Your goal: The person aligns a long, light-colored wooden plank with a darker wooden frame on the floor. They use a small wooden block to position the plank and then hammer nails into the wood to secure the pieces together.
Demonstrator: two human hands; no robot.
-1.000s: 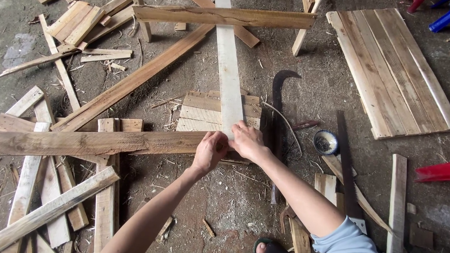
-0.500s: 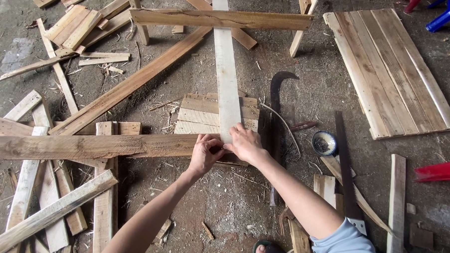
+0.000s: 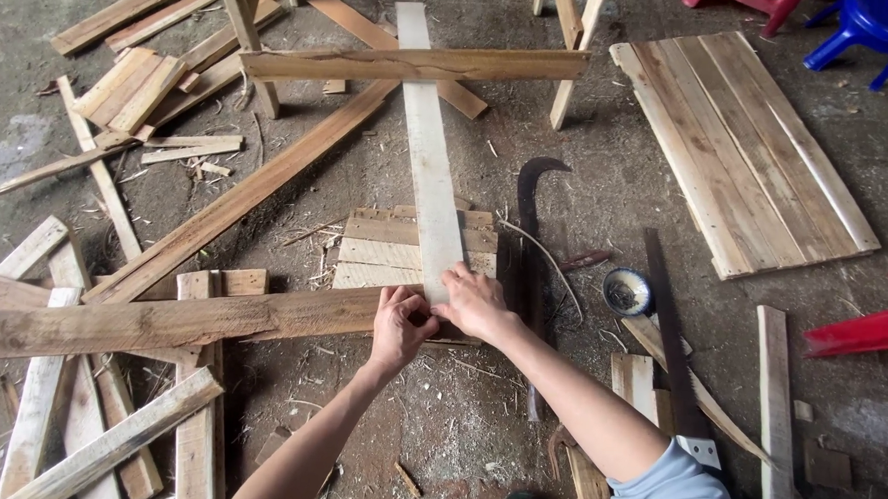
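A long pale plank [image 3: 430,151] runs away from me across the dirt floor, its near end resting on a brown crosswise board [image 3: 166,320]. My left hand [image 3: 400,325] sits on the brown board's right end, fingers curled at the joint. Beside it, my right hand [image 3: 474,302] presses on the pale plank's near end. Both hands touch each other over that corner. Under the plank lie a few short stacked boards [image 3: 385,247]. Whether either hand holds a small item is hidden.
A curved dark blade [image 3: 529,233] and a handsaw [image 3: 669,336] lie to the right, with a small round tin [image 3: 627,290] between them. A slatted wooden panel [image 3: 743,152] lies far right. Loose planks [image 3: 125,91] cover the left. A blue stool [image 3: 865,28] stands at the top right.
Both hands have stayed at the joint of the pale plank and brown board, with only slight finger shifts. The view has drifted a little.
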